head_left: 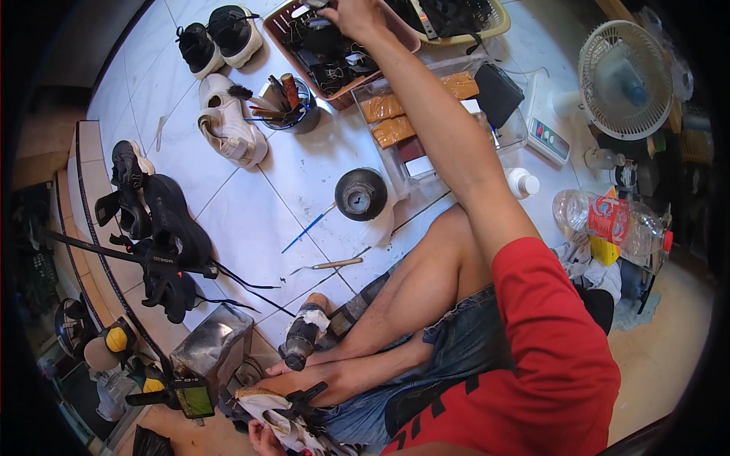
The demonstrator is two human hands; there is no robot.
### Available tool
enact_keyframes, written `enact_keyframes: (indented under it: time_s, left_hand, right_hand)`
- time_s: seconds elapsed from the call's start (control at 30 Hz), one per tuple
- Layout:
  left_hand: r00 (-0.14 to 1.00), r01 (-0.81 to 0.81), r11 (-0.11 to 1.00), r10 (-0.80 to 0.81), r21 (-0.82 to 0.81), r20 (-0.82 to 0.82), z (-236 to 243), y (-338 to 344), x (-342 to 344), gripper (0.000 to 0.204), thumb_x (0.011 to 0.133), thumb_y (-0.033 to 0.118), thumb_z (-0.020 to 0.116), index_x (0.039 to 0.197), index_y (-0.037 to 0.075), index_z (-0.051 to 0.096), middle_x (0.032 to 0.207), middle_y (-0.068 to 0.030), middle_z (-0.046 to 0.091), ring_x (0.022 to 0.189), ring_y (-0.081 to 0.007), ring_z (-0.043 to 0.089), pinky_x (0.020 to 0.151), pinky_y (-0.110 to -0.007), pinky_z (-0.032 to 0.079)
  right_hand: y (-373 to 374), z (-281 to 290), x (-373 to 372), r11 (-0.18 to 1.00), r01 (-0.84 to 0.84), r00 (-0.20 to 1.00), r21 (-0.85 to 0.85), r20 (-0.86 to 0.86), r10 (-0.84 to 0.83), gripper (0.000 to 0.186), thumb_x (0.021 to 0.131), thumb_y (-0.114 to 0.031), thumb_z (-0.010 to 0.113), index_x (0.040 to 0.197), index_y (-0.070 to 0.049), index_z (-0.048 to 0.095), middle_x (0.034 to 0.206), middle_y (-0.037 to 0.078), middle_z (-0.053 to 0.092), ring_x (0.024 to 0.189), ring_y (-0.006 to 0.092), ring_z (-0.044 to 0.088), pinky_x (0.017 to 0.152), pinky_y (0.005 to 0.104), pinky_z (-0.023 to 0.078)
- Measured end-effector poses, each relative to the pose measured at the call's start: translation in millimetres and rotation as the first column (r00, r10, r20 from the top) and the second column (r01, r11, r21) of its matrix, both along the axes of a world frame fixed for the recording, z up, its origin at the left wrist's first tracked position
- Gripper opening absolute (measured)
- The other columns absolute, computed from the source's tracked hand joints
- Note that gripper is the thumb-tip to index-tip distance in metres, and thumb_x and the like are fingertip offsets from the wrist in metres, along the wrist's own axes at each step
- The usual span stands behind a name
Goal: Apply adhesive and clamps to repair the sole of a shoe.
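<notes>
While left hand (pixel 262 438) grips a shoe (pixel 277 414), right hand (pixel 351 15) closes inside the basket's rim (pixel 275 42).

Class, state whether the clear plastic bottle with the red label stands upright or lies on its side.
On its side: the clear plastic bottle with the red label lies flat, red cap pointing right.

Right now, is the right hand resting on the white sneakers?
No, the right hand reaches into the brown basket of black clips, apart from the white sneakers.

Right hand (pixel 351 15) in the basket of clips (pixel 277 34), brush cup (pixel 293 102) just left, shoes (pixel 228 125) farther left.
</notes>
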State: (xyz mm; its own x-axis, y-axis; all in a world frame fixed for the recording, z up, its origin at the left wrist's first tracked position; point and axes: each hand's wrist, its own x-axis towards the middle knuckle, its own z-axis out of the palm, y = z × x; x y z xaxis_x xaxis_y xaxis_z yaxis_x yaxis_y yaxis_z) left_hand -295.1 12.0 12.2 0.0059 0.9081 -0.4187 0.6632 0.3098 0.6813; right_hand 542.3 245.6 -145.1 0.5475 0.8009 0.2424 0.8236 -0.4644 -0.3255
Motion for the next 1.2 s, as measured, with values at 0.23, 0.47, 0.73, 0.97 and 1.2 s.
enact_keyframes:
  time_s: [0.23, 0.47, 0.73, 0.97, 1.2]
  left_hand:
    - [0.935, 0.355, 0.930, -0.354, 0.095, -0.026, -11.7, -2.9, -50.5, 0.042, 0.095, -0.002, 0.061, 0.137, 0.001, 0.060, 0.149, -0.0167, 0.044, 0.072, -0.0129, 0.043, 0.060, -0.026, 0.039]
    - [0.950, 0.310, 0.946, -0.313, 0.097, 0.019, -15.0, -3.1, -52.6, 0.044, 0.094, -0.003, 0.063, 0.138, 0.003, 0.060, 0.150, -0.0150, 0.043, 0.073, -0.0120, 0.044, 0.060, -0.025, 0.039]
    - [0.906, -0.390, 0.880, 0.420, -0.271, 0.059, 12.4, 17.7, 47.0, 0.029, 0.094, 0.008, 0.068, 0.121, 0.009, 0.060, 0.112, -0.0086, 0.064, 0.078, -0.0148, 0.056, 0.067, -0.028, 0.049]
    - [0.887, -0.450, 0.858, 0.463, -0.248, -0.008, 41.0, 0.2, 75.5, 0.041, 0.097, 0.016, 0.070, 0.134, 0.009, 0.055, 0.113, -0.0052, 0.063, 0.102, -0.0186, 0.062, 0.083, -0.034, 0.054]
    - [1.000, -0.026, 0.953, 0.022, -0.302, -0.018, 26.1, -2.8, 65.2, 0.025, 0.099, 0.022, 0.067, 0.110, 0.000, 0.062, 0.084, 0.0027, 0.059, 0.075, -0.0075, 0.052, 0.067, -0.025, 0.042]
  right_hand:
    - [-2.8, 0.1, 13.9, 0.997, -0.030, 1.000, -0.076, -0.009, 0.029, 0.064, 0.077, -0.047, 0.084, 0.132, -0.022, 0.062, 0.138, 0.015, 0.057, 0.126, 0.0385, 0.052, 0.100, 0.0593, 0.046]
    - [1.9, 10.9, 26.1, 0.987, -0.073, 0.997, -0.146, -0.019, 0.071, 0.055, 0.081, -0.043, 0.081, 0.127, -0.017, 0.066, 0.131, 0.016, 0.063, 0.118, 0.0374, 0.060, 0.095, 0.0556, 0.050]
    - [34.6, 42.7, 26.2, 0.963, -0.168, 0.985, -0.213, 0.001, 0.172, 0.046, 0.085, -0.039, 0.078, 0.121, -0.011, 0.071, 0.123, 0.018, 0.069, 0.108, 0.0362, 0.068, 0.090, 0.0513, 0.055]
    - [104.2, -3.7, 8.7, 0.929, -0.292, 0.953, -0.226, 0.015, 0.303, 0.044, 0.085, -0.038, 0.078, 0.117, -0.007, 0.075, 0.120, 0.020, 0.071, 0.108, 0.0359, 0.071, 0.089, 0.0489, 0.058]
    - [63.2, 17.6, 55.0, 0.918, -0.396, 0.914, -0.033, 0.087, 0.397, 0.034, 0.084, -0.033, 0.081, 0.090, -0.001, 0.072, 0.087, 0.022, 0.072, 0.086, 0.0379, 0.071, 0.077, 0.0470, 0.055]
